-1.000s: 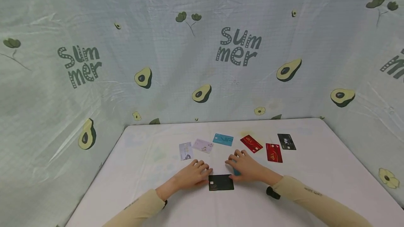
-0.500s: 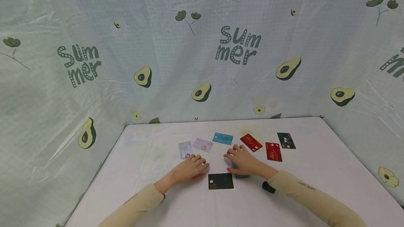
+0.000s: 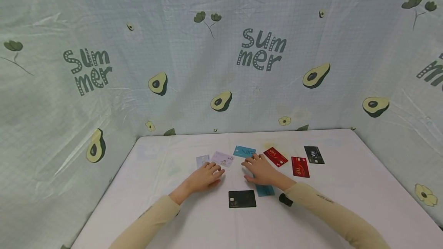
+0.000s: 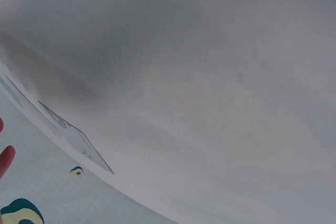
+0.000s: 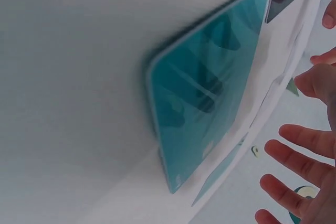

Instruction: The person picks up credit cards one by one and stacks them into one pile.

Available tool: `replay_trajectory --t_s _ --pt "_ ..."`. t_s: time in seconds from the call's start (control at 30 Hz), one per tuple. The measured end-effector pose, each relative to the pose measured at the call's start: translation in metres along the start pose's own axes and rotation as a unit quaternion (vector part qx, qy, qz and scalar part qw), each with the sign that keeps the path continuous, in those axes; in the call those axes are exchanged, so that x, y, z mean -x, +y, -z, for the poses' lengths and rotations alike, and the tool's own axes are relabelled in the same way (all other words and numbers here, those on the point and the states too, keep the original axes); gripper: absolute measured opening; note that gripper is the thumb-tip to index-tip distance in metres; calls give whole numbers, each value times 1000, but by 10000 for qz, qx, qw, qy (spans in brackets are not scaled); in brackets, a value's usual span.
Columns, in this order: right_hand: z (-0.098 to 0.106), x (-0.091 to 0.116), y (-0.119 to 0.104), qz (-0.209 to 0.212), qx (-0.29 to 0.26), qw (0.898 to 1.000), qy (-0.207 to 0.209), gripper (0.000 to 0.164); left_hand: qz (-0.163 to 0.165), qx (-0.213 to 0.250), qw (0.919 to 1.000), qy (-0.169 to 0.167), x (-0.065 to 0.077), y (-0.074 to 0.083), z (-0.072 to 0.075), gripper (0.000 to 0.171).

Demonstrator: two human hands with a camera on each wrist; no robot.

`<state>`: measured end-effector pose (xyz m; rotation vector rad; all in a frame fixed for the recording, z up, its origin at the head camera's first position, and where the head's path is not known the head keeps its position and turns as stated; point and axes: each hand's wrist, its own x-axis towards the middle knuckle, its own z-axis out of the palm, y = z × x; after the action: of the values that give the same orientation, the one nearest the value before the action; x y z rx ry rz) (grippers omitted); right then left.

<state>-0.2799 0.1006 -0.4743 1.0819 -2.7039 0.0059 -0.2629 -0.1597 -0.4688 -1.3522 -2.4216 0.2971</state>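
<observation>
A black VIP card (image 3: 242, 199) lies flat on the white table, nearest to the person. Just beyond its right edge is a blue card (image 3: 265, 191), partly covered by the right hand (image 3: 262, 170) in the head view. That same card (image 5: 210, 87) fills the middle of the right wrist view, where the right hand's spread fingers (image 5: 299, 158) hold nothing. The left hand (image 3: 206, 177) hovers with loosely bent fingers, overlapping the lower part of a pale patterned card (image 3: 202, 160). A pinkish-lilac card (image 3: 222, 159) lies beyond its fingertips.
Farther back lies another blue VIP card (image 3: 244, 151). To the right are a tilted red card (image 3: 275, 157), an upright red card (image 3: 300, 167) and a black card (image 3: 314, 155). A curtain (image 3: 180, 68) printed with avocados surrounds the table (image 3: 155, 187).
Both hands have moved away from the near black card, up and leftward in the head view. The blue card beneath the right hand is now largely uncovered. The cards stay in place.
</observation>
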Motion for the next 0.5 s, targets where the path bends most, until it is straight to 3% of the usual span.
replay_trajectory --t_s 0.13,0.5 --pt "-3 -9 0 -53 81 9999 87 41 86 -9 9998 197 -2 -5 -5 31" --pt "-6 -27 -2 -7 -209 9985 505 41 369 -178 9989 208 -10 -21 -14 34"
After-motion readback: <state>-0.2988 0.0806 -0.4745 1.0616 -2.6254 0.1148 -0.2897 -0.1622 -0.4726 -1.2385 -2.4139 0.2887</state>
